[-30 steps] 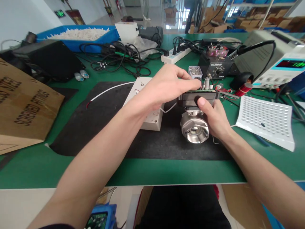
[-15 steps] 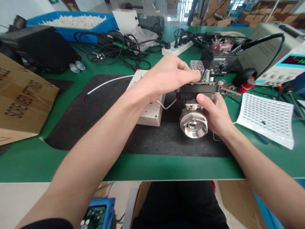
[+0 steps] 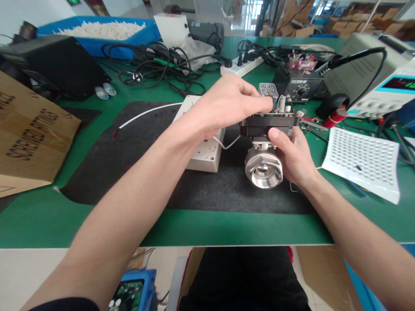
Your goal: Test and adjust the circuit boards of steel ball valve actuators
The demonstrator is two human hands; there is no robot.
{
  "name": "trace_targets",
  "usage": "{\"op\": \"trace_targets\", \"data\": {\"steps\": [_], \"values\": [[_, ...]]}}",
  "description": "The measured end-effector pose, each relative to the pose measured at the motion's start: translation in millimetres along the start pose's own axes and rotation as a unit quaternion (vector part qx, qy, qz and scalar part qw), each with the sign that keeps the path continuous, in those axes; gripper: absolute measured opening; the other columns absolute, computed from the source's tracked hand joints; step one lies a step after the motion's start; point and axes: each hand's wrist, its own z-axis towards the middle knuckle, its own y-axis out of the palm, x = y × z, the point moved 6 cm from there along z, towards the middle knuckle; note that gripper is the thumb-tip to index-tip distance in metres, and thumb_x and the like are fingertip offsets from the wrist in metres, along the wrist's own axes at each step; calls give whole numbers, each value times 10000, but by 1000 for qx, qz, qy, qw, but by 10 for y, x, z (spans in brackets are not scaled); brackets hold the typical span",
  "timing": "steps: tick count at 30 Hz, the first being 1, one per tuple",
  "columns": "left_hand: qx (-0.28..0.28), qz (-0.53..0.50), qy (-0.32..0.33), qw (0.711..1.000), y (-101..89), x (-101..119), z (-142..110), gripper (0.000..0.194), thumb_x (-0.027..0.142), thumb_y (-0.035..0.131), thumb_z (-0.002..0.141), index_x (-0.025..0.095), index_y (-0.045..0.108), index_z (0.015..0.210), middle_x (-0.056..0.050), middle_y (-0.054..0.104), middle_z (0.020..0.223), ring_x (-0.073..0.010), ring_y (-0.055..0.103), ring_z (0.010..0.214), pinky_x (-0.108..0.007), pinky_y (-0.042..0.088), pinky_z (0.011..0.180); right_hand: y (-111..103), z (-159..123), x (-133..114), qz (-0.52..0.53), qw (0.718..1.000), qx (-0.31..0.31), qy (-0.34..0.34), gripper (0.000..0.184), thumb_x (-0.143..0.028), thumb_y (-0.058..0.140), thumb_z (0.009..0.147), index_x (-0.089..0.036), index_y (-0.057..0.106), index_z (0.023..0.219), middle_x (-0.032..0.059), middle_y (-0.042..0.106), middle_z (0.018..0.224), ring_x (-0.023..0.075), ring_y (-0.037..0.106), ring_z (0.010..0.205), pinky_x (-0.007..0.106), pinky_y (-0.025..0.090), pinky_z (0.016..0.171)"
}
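Observation:
A steel ball valve (image 3: 263, 168) with a black actuator housing (image 3: 269, 127) on top is held above the black mat. My right hand (image 3: 293, 151) wraps round the housing's right side, thumb on its front face. On top, the housing is uncovered, and a circuit board with upright components (image 3: 282, 103) shows. My left hand (image 3: 233, 101) reaches over the board's left edge with its fingers pinched together; what the fingertips hold is hidden. Beneath my left forearm lies a cream-coloured box (image 3: 207, 153), and a thin white cable (image 3: 231, 144) runs from beside it toward the housing.
A small clear box of screws (image 3: 268, 89) stands behind the valve. On the right are a white perforated sheet (image 3: 363, 160), a bench power supply (image 3: 379, 82) and loose tools. A cardboard box (image 3: 32, 134) stands at left; tangled black cables (image 3: 162, 65) lie at the back.

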Motion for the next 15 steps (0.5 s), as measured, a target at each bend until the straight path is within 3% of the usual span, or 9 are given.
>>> {"op": "trace_targets", "data": {"steps": [8,15], "values": [[12,-75,-13,997,5,-6,-20,275,345,767,769,184,640,586,-33,662,699,-232,650,800,-388,488,739,-11,6,23,-3,1000,-5,-12,934,-808,770,704,-329,472,1448,91,675,1355,379,611,1305,567,518,1075],[-4,-78,8,997,8,-38,-4,248,358,740,785,189,674,617,-38,639,698,-211,598,757,-385,446,735,-10,5,27,26,1000,-6,-5,899,-767,817,689,-357,491,1419,69,668,1387,382,604,1323,588,530,1073]]}}
